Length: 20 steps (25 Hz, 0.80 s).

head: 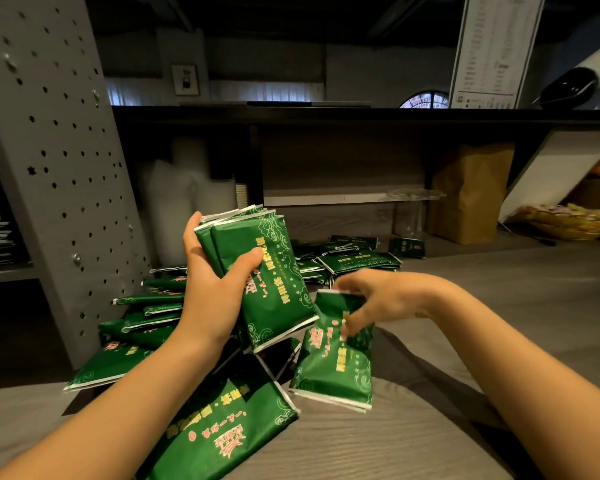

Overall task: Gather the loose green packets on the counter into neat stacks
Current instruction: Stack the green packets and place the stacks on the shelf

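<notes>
Nearest the camera a green packet lies face up and askew on the grey counter, and beyond it more packets overlap in a loose heap that runs leftward to the foot of a perforated grey panel. The left hand is raised over this heap and grips a bundle of packets, thumb across the printed front and fingers curled behind, the bundle tilted with its top edges fanned a little instead of flush. The right hand reaches in from the right and pinches the upper edge of a single packet, which hangs tilted just beside and below the bundle; the hand is blurred, so exactly which fingers close on the packet cannot be made out. Further back a second scatter of packets lies flat near a brown paper bag. The step in hand looks like collection, one packet being picked up to join the bundle, with the task at an early to middle stage, since most packets lie unstacked. The next move would call for turning the single packet to match the bundle's facing, sliding it against the front or back, then squaring the edges before the left grip grows too full, at which point the bundle should go down as a stack on a bare part of the counter
</notes>
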Each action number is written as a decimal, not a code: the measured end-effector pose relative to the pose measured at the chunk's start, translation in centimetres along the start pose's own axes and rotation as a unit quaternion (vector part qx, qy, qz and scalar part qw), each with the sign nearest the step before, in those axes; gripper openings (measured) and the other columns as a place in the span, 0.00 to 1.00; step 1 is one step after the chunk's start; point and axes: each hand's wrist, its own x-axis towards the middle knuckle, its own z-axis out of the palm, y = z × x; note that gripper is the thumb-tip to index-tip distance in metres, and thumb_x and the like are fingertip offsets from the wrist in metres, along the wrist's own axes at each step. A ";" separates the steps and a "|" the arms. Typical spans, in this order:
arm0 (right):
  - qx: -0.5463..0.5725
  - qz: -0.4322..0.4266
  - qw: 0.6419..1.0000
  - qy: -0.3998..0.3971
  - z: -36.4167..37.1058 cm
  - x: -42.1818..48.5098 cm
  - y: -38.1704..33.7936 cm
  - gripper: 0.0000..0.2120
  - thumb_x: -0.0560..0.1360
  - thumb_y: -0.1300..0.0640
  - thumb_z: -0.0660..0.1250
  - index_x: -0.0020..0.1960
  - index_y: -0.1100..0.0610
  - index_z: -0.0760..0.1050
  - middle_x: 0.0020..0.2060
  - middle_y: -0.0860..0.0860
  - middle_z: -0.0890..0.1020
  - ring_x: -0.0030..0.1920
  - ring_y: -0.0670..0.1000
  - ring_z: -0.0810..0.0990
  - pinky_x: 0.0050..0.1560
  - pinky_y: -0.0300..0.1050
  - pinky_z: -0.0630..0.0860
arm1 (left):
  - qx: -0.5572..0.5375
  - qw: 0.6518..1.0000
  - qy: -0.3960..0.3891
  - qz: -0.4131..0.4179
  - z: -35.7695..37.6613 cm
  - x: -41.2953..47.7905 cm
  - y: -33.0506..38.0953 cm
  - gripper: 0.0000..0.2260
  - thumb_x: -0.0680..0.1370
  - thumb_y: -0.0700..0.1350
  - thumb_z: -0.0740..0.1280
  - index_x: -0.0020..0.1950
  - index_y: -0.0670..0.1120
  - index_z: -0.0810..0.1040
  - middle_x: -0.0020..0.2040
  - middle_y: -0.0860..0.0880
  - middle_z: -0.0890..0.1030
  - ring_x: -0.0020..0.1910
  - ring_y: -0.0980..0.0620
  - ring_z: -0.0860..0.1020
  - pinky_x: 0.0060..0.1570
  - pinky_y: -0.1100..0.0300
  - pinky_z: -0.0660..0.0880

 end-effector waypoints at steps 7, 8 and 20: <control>0.461 -0.157 0.846 0.219 -1.4 0.4 0.7 0.23 0.72 0.66 0.68 0.64 0.51 0.70 0.48 0.52 0.82 0.45 0.51 0.83 0.44 0.45 0.81 | -0.001 1.000 0.005 -0.013 -0.1 0.1 0.3 0.33 0.75 0.40 0.68 0.74 0.56 0.54 0.60 0.48 0.76 0.55 0.49 0.78 0.52 0.50 0.77; 0.499 -0.174 0.818 0.228 -1.4 0.3 0.4 0.22 0.73 0.65 0.67 0.64 0.51 0.70 0.44 0.51 0.83 0.42 0.49 0.83 0.41 0.44 0.81 | 0.000 1.000 0.003 -0.017 -0.1 0.0 0.3 0.34 0.75 0.40 0.68 0.74 0.56 0.54 0.60 0.48 0.76 0.55 0.49 0.78 0.53 0.49 0.77; 0.492 -0.254 0.776 0.302 4.5 1.1 -4.6 0.28 0.78 0.66 0.61 0.72 0.47 0.59 0.59 0.46 0.78 0.55 0.47 0.81 0.50 0.42 0.80 | -0.040 0.997 -0.037 -0.047 1.6 -1.5 -0.7 0.33 0.73 0.54 0.65 0.74 0.61 0.51 0.65 0.50 0.74 0.59 0.51 0.77 0.59 0.50 0.75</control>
